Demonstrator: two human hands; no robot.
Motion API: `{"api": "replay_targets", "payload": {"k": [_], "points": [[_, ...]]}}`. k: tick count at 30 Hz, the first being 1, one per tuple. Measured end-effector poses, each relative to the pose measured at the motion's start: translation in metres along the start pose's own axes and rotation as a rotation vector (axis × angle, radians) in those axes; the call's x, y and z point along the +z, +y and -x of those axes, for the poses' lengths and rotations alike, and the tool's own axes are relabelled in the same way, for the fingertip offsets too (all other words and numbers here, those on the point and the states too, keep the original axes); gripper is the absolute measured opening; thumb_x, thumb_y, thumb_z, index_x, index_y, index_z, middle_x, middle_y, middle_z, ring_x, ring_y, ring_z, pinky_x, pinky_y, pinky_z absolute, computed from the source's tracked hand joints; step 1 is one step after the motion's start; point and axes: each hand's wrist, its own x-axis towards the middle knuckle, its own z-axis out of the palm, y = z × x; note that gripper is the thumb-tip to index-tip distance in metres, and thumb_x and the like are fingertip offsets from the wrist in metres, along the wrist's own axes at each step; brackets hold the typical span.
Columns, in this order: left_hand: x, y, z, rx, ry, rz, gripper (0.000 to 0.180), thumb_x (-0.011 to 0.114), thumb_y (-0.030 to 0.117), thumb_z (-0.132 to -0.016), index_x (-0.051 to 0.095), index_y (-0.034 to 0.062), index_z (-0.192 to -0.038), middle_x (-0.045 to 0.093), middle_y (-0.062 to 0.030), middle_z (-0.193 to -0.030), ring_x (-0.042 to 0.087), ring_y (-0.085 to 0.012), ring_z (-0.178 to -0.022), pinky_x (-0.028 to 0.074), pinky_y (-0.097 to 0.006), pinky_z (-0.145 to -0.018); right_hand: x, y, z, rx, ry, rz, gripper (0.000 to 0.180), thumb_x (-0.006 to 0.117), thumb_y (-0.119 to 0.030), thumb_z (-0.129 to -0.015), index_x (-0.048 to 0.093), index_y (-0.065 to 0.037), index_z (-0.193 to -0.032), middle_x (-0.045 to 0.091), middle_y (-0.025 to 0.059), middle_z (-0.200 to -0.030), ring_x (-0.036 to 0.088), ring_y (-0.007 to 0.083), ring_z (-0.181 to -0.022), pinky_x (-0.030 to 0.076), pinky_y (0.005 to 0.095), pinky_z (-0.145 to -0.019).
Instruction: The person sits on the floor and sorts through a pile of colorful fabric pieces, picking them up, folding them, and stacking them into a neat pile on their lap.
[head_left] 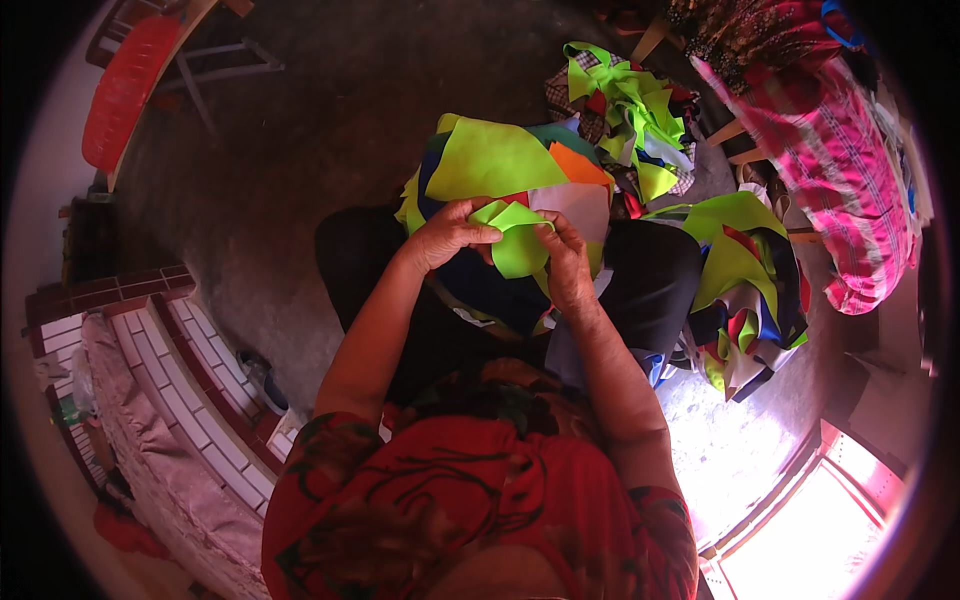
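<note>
1. Your red patterned top (480, 510) fills the near edge
2. Your left hand (448, 235) pinches the lime fabric scrap (518, 240) at its left edge
3. Your right hand (566, 262) grips the same scrap on its right side
4. Beyond the scrap, on your lap, lies a stack of coloured fabric pieces (500, 160)
5. Farther beyond the scrap, to the right, sits another heap of offcuts (625, 110)

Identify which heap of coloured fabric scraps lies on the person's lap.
The heap topped by a large lime-green fabric sheet, just beyond both hands; the other two heaps lie on the floor, farther off and to the right.
</note>
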Motion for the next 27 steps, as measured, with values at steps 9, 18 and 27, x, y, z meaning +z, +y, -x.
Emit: {"api": "replay_targets", "payload": {"k": [9,18,27], "points": [[-0.009,-0.007,-0.002,-0.019,0.082,0.017,0.032,0.066,0.016,-0.083,0.057,0.0034,-0.112,0.060,-0.0043,-0.095,0.062,-0.0153,-0.083,0.054,-0.031,-0.067,-0.008,-0.003,-0.003,0.073,0.180,-0.262,0.026,0.048,-0.022,-0.097,0.054,-0.006,-0.117,0.062,0.0069,-0.108,0.062,0.0193,-0.098,0.052,0.0352,-0.081],[-0.008,0.002,-0.001,0.006,0.168,0.019,0.033,0.062,0.021,-0.088,0.055,0.0041,-0.115,0.061,-0.0073,-0.106,0.062,-0.0182,-0.091,0.054,-0.033,-0.065,-0.007,-0.002,-0.002,0.050,0.209,-0.236,0.025,0.048,-0.021,-0.096,0.052,-0.008,-0.117,0.061,0.0055,-0.108,0.061,0.0184,-0.096,0.050,0.0350,-0.083],[0.000,0.057,-0.036,0.357,0.302,-0.070,0.025,0.059,0.011,-0.090,0.055,0.0025,-0.114,0.060,-0.0073,-0.108,0.061,-0.0208,-0.100,0.053,-0.038,-0.088,0.001,-0.013,0.010,0.118,0.240,-0.098,0.035,0.054,-0.015,-0.089,0.041,-0.014,-0.121,0.060,0.0057,-0.100,0.056,0.0156,-0.090,0.044,0.0325,-0.074]]}}
